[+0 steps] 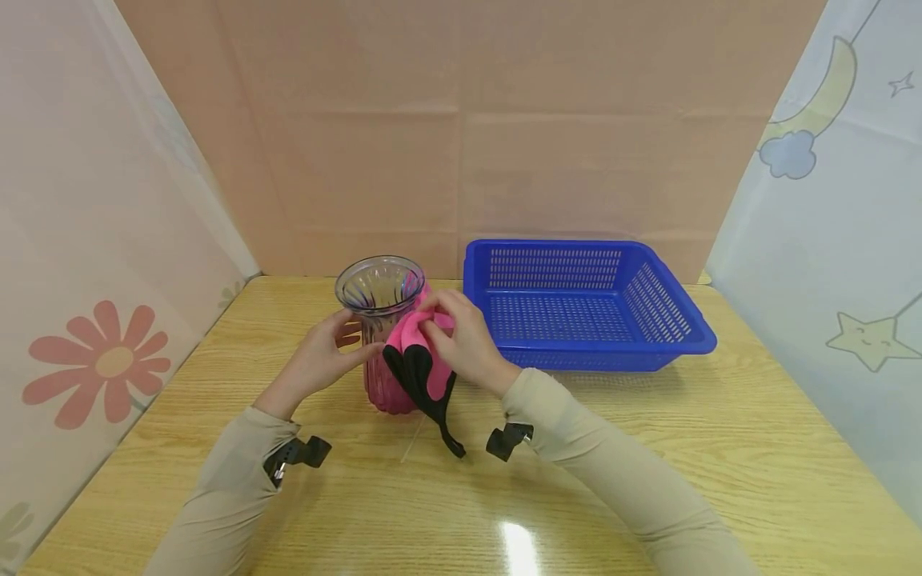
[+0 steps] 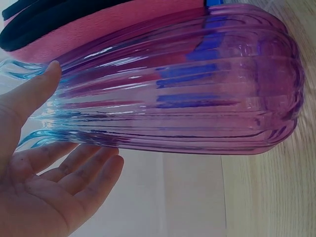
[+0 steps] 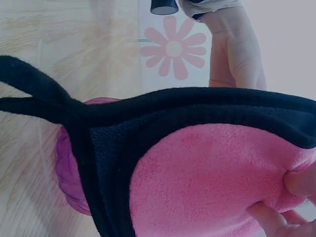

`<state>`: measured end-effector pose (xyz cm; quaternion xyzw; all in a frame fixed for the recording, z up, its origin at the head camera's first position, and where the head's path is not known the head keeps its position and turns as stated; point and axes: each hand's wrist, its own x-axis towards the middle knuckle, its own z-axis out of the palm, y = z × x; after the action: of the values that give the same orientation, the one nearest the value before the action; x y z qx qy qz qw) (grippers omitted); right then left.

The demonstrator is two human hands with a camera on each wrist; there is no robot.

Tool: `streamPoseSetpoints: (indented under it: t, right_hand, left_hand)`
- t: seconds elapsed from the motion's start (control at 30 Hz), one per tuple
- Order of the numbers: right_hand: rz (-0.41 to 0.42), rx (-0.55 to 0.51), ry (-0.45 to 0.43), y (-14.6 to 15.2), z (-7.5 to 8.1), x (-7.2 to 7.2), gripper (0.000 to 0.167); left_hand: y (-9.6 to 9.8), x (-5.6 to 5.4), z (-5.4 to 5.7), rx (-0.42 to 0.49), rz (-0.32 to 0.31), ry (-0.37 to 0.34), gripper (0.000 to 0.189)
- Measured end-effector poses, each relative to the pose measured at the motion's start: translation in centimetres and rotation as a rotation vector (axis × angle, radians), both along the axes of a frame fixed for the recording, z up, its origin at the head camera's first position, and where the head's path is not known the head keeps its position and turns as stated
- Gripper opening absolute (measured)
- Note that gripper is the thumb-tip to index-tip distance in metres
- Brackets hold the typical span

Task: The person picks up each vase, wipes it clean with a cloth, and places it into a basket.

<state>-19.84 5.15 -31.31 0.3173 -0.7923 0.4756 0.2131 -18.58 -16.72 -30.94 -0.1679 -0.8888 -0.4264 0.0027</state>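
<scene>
A ribbed glass vase, clear at its flared rim and pink-purple lower down, stands upright on the table. My left hand holds it just under the rim; in the left wrist view, the thumb lies on one side of the vase and the fingers on the other. With thumb and fingertips, my right hand pinches a folded pink plush cloth against the vase's right side. Black trim and a black hanging loop edge this cloth, and the loop dangles toward the tabletop. Folds hide part of the vase.
Behind and right of the vase sits a blue plastic basket with slotted walls. The wooden table meets a peach backdrop at the back, and printed curtains hang at both sides.
</scene>
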Motion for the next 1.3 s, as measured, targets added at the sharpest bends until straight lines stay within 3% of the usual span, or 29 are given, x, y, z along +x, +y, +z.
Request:
streamPoseSetpoints:
  t: [0.5,0.83,1.3]
  right_hand:
    - [0.045,-0.221,-0.106,0.4,0.8,0.1,0.012]
    - [0.039,-0.236,-0.079,1.0,1.5,-0.1,0.012]
    - [0.067,-0.232,-0.099,0.7,0.7,-0.1,0.012]
  left_hand:
    - [-0.1,-0.2,-0.1,-0.026,0.006,-0.001,0.066]
    - [-0.2,-0.3,0.0,-0.037,-0.036,0.038,0.069]
    - [-0.2,-0.4,-0.2,0.006,-0.094,0.046,0.071]
